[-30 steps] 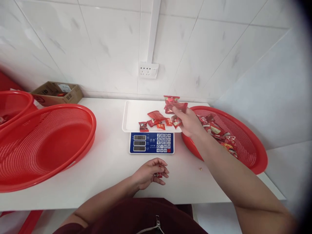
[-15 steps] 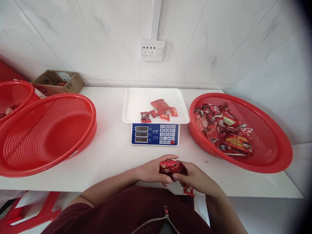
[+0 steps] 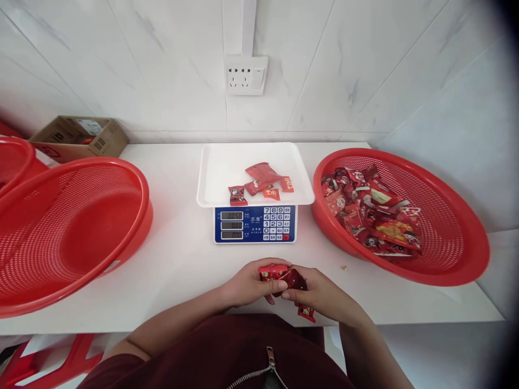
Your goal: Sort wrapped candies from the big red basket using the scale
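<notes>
While cupping a red packet (image 3: pixel 272 271) in a half-curled left hand (image 3: pixel 249 283), grips a dark red wrapper (image 3: pixel 295 279) with a nearly closed right hand (image 3: pixel 322 297); holds both near front edge of tabletop (image 3: pixel 182 259), before scale (image 3: pixel 255 224), with a smaller packet (image 3: pixel 306 313) below right hand.

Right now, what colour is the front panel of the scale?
The front panel is blue, best seen in the head view.

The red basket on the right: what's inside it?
Inside the basket lies a heap of small packets, mostly red, one partly yellow. The top ones cover whatever lies beneath, so I can't tell how many there are.
</notes>
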`<control>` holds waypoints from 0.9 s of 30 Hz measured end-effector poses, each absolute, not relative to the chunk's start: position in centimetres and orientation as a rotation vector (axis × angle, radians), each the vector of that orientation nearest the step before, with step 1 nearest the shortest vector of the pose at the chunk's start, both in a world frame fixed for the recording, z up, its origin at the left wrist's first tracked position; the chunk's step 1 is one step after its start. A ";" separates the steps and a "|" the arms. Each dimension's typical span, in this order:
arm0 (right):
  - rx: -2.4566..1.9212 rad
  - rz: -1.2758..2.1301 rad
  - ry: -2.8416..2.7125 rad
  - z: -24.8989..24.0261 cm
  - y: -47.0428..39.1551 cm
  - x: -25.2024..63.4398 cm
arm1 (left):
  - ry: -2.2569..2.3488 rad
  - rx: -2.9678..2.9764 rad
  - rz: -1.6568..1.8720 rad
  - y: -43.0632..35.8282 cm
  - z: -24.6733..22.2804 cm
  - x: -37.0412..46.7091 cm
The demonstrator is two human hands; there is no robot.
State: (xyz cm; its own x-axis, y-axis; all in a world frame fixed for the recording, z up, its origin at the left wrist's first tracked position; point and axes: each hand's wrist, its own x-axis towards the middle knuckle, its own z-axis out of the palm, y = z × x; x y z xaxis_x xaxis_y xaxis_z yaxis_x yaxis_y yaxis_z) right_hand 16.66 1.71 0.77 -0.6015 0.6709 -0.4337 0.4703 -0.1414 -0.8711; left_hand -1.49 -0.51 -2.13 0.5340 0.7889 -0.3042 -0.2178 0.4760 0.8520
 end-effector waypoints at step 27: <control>-1.091 2.058 -1.349 -0.8 1.6 15.9 | 0.891 0.821 0.849 0.1 -2.4 -2.1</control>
